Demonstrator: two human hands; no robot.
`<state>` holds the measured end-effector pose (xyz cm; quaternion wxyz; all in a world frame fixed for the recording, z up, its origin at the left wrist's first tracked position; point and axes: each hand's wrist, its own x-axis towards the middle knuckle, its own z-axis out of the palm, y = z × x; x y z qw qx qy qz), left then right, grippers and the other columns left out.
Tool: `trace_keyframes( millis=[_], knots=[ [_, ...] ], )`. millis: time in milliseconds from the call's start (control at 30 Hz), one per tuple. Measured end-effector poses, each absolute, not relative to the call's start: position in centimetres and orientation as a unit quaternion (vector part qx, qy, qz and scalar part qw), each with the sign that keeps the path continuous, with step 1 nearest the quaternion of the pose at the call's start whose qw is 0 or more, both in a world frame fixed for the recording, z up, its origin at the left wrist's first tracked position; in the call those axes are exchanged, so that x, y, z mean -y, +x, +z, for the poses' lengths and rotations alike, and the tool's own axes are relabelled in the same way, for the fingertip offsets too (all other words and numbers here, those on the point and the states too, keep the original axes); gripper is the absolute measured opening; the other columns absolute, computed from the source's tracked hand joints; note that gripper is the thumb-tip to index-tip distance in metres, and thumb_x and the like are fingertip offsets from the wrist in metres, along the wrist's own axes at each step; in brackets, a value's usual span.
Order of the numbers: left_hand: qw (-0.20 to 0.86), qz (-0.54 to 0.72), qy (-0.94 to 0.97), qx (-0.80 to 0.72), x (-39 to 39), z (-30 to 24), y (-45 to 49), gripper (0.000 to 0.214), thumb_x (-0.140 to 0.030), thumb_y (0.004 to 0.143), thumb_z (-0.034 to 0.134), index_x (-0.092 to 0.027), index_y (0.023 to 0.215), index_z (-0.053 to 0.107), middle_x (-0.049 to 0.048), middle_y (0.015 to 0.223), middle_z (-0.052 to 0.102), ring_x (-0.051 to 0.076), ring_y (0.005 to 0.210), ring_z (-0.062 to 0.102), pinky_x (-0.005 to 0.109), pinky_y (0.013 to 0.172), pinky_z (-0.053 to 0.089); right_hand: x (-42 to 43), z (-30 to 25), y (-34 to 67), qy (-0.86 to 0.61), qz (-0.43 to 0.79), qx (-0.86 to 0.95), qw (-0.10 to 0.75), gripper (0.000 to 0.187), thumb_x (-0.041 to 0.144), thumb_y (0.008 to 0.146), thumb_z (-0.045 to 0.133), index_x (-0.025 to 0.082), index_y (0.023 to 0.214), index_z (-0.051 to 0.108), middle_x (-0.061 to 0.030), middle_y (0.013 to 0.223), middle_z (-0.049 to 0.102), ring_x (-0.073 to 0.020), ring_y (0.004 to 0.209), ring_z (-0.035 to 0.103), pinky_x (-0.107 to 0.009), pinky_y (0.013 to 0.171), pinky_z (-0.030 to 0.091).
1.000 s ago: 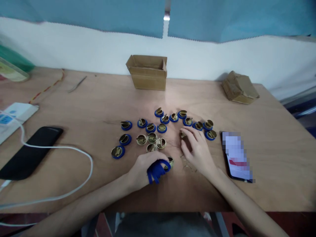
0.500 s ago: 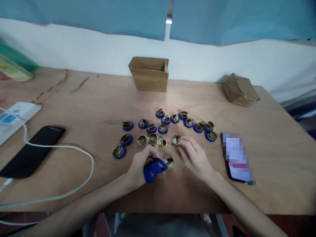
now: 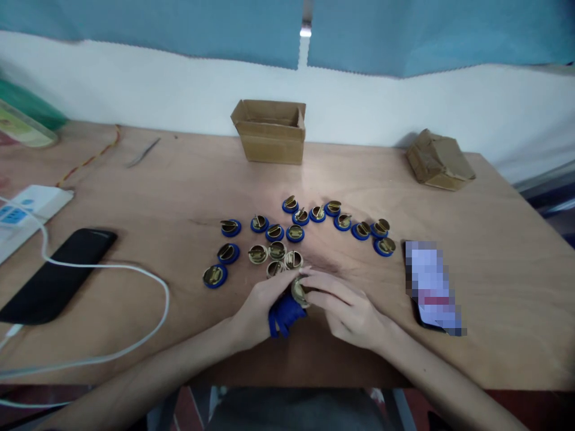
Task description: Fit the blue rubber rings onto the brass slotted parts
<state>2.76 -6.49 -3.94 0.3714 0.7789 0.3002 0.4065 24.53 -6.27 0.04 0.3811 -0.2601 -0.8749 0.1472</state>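
Note:
My left hand [image 3: 263, 305] and my right hand [image 3: 348, 308] meet at the table's near middle, both pinching one round brass disc [image 3: 299, 291] between their fingertips. Several blue rings [image 3: 284, 313] are bunched in my left hand's curled fingers. Just beyond lie several brass discs [image 3: 276, 251] without rings, and around them an arc of several brass discs with blue rims [image 3: 341, 220] on the wooden table [image 3: 171, 197].
A lit phone [image 3: 431, 287] lies right of my hands, a black phone [image 3: 54, 275] and a white cable [image 3: 112, 269] on the left. An open cardboard box [image 3: 269, 130] and a crushed box [image 3: 438, 160] stand at the back. A white power strip [image 3: 24, 206] sits far left.
My right hand has drawn back from the far discs with one brass disc and joined my left hand. My left hand has shifted slightly and now pinches that disc too.

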Motion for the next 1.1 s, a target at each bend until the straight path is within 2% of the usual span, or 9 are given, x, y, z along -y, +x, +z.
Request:
trace_keyframes(
  millis=[100,167,333,467,567,700,933,1100],
  knots=[
    [0.360,0.412,0.779,-0.306,6.60,-3.85,2.83,0.057,-0.020,0.089,0.070,-0.020,0.143,0.051,0.0148,0.128,0.071,0.027,0.115,0.072,0.036,0.097,0.061,6.36,0.14,24.49,-0.242,0.174,0.871,0.391,0.050,-0.008,0.083,0.043,0.013,0.124,0.064,-0.0125,0.120,0.073,-0.0235,0.127,0.063,-0.041,0.105,0.059],
    [0.361,0.414,0.775,-0.313,6.71,-3.91,2.75,0.055,-0.020,0.089,0.070,-0.019,0.142,0.052,0.0151,0.129,0.071,0.026,0.113,0.073,0.035,0.096,0.061,6.52,0.08,24.39,-0.239,0.184,0.864,0.404,0.052,-0.007,0.081,0.046,0.011,0.126,0.063,-0.0149,0.123,0.071,-0.0260,0.129,0.061,-0.043,0.104,0.059],
    [0.338,0.417,0.782,-0.318,6.80,-4.09,2.33,0.052,-0.016,0.094,0.062,-0.018,0.144,0.049,0.0152,0.135,0.068,0.023,0.122,0.068,0.034,0.104,0.057,6.86,0.06,24.07,-0.267,0.194,0.844,0.424,0.037,0.000,0.080,0.060,0.011,0.116,0.065,-0.0170,0.122,0.064,-0.0268,0.120,0.062,-0.044,0.102,0.057],
    [0.278,0.434,0.808,-0.284,6.79,-4.16,2.29,0.052,-0.012,0.096,0.059,-0.013,0.147,0.046,0.0181,0.134,0.067,0.023,0.127,0.065,0.032,0.108,0.054,6.83,0.09,23.97,-0.290,0.221,0.840,0.402,0.028,0.003,0.084,0.063,0.014,0.110,0.063,-0.0159,0.124,0.061,-0.0248,0.119,0.062,-0.040,0.102,0.055],
    [0.276,0.425,0.811,-0.291,6.82,-4.18,2.43,0.049,-0.014,0.097,0.059,-0.011,0.144,0.048,0.0199,0.137,0.064,0.023,0.130,0.062,0.034,0.110,0.053,6.75,0.00,23.96,-0.300,0.239,0.834,0.396,0.023,0.007,0.087,0.066,0.016,0.107,0.061,-0.0139,0.122,0.061,-0.0239,0.118,0.062,-0.038,0.102,0.054],
    [0.261,0.416,0.821,-0.292,6.81,-4.09,2.39,0.043,-0.015,0.098,0.058,-0.010,0.140,0.051,0.0211,0.135,0.065,0.024,0.130,0.063,0.035,0.109,0.054,6.86,-0.15,23.92,-0.309,0.274,0.826,0.383,0.019,0.008,0.088,0.065,0.018,0.102,0.059,-0.0134,0.125,0.059,-0.0235,0.120,0.061,-0.037,0.103,0.053],
    [0.237,0.421,0.829,-0.283,6.70,-3.75,2.35,0.037,-0.016,0.099,0.056,-0.013,0.136,0.055,0.0158,0.126,0.072,0.022,0.121,0.069,0.033,0.104,0.057,7.07,-0.23,24.04,-0.323,0.302,0.811,0.382,0.015,0.008,0.088,0.064,0.020,0.094,0.056,-0.0122,0.125,0.057,-0.0229,0.117,0.062,-0.038,0.101,0.053],
    [0.216,0.430,0.828,-0.287,6.56,-4.02,2.31,0.041,-0.017,0.097,0.061,-0.010,0.137,0.054,0.0167,0.126,0.071,0.021,0.122,0.067,0.032,0.105,0.056,6.85,-0.39,24.29,-0.341,0.247,0.818,0.392,0.015,0.009,0.093,0.061,0.020,0.102,0.065,-0.0112,0.119,0.056,-0.0230,0.111,0.061,-0.037,0.091,0.057]
  ],
)
